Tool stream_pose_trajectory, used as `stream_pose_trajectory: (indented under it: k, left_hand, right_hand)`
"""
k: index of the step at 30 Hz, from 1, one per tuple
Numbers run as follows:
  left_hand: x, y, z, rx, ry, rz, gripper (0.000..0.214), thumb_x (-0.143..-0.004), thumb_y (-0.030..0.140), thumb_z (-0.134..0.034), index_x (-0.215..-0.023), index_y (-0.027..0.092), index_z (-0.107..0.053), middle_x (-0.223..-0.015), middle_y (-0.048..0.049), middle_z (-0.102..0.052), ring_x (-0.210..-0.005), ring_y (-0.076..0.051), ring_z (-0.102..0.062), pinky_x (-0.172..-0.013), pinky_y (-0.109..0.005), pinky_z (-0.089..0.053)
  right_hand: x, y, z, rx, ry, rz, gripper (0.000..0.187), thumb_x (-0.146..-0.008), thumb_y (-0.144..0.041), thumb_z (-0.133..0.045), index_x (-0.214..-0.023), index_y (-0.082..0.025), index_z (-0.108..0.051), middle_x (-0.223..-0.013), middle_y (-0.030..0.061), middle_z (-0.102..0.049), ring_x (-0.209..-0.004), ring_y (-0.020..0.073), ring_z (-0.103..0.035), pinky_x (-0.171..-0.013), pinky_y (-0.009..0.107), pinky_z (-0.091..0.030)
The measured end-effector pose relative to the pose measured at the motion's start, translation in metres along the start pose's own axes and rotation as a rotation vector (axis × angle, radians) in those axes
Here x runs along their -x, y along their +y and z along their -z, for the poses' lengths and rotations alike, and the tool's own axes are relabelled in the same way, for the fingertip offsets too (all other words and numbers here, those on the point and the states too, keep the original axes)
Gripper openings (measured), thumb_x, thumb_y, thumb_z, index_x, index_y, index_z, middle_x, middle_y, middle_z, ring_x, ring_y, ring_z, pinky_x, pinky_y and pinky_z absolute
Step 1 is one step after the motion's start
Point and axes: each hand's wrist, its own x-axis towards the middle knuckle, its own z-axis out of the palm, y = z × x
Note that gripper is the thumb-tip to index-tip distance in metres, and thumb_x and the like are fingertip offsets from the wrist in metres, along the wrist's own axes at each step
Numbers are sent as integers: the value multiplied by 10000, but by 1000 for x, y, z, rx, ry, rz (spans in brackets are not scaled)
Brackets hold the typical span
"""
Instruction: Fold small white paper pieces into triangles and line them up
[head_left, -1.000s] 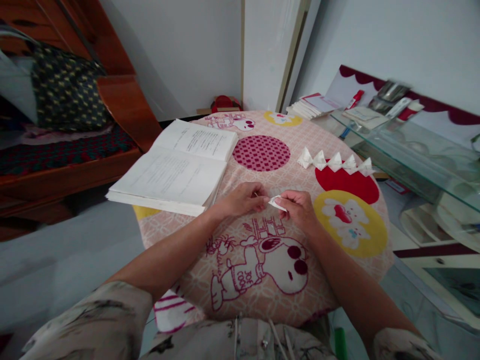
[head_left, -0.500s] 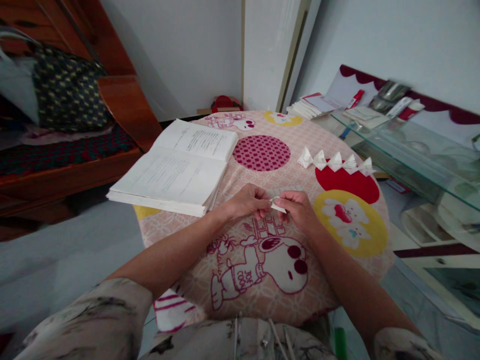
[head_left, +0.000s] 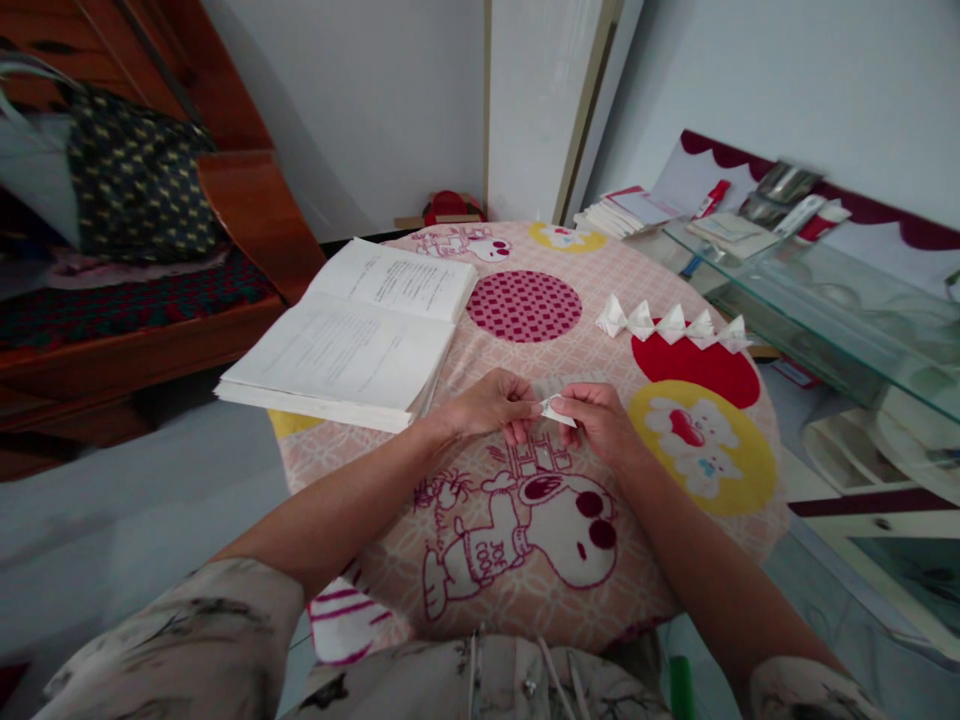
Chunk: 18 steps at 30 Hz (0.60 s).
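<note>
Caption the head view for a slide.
Left hand and right hand pinch a folded paper near an open book and a row of folded pieces.

small white folded paper (head_left: pixel 556 414) – pointed at its lower right, pinched in fingers (head_left: pixel 519 411) at either side

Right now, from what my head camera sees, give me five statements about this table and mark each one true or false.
1. The left hand and right hand are both on the same small white paper. True.
2. The book is shut. False: it lies open, pages facing up.
3. The row of folded white shapes is to the right of the book. True.
4. The tablecloth is plain blue. False: it is mostly pink, with patterns and cartoon figures.
5. The right hand is touching the row of folded white shapes. False: it is apart from the row and pinches the small white paper.
</note>
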Motion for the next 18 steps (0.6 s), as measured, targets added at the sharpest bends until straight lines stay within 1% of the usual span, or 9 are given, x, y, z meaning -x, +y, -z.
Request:
stream_pose_trajectory:
  k: [2, 4, 7, 9, 13, 15, 18]
  left_hand:
    - [0, -1, 1, 26, -16, -21, 317, -828, 343, -789, -702, 118, -604, -528, -5, -652, -468, -99, -650, -459, -158, -515]
    - [0, -1, 3, 70, -58, -29, 289, -822, 339, -796, -748, 108, -640, -604, -28, -698, -525, -105, -680, -505, -175, -547]
    - [-1, 0, 4, 116, -103, -9, 229, -813, 297, -797, -827, 94, -691, -715, -63, -749, -618, -118, -719, -585, -200, -585]
    - [-3, 0, 3, 116, -103, 5, 183, -797, 254, -789, -827, 94, -705, -725, -64, -755, -625, -120, -722, -591, -202, -589]
    - [-5, 0, -4, 44, -55, 13, 113, -761, 176, -745, -704, 106, -677, -599, -24, -698, -516, -103, -670, -502, -177, -545]
    - [-4, 0, -7, 10, -6, 20, 126, -754, 152, -719, -656, 114, -651, -545, -10, -665, -472, -96, -641, -462, -166, -516]
    - [-3, 0, -10, -9, 60, 34, 147, -757, 150, -705, -633, 119, -631, -521, -7, -648, -447, -95, -619, -431, -163, -492]
  right_hand:
    - [0, 0, 1, -14, -5, 0, 264, -698, -404, -763, -621, -179, -648, -462, -3, -610, -344, 110, -509, -323, 205, -357]
    - [-1, 0, 3, -22, -14, 5, 268, -703, -415, -761, -630, -179, -655, -460, -3, -606, -347, 115, -512, -326, 210, -359]
    - [0, -1, 4, 2, -19, 9, 280, -718, -435, -754, -656, -173, -677, -441, -2, -594, -342, 115, -498, -331, 214, -350]
    - [0, -1, 5, 34, -18, 15, 286, -727, -436, -750, -649, -173, -671, -439, 0, -594, -340, 111, -490, -333, 213, -344]
    - [0, -1, 3, 92, -42, 28, 307, -763, -427, -717, -606, -179, -627, -449, 1, -599, -338, 99, -482, -334, 206, -344]
    - [0, -2, 2, 108, -83, 25, 304, -774, -429, -707, -625, -178, -624, -470, 3, -617, -357, 105, -515, -353, 206, -390]
    - [-1, -3, 2, 113, -156, 0, 259, -741, -404, -741, -687, -176, -631, -516, -1, -654, -399, 121, -574, -393, 215, -466]
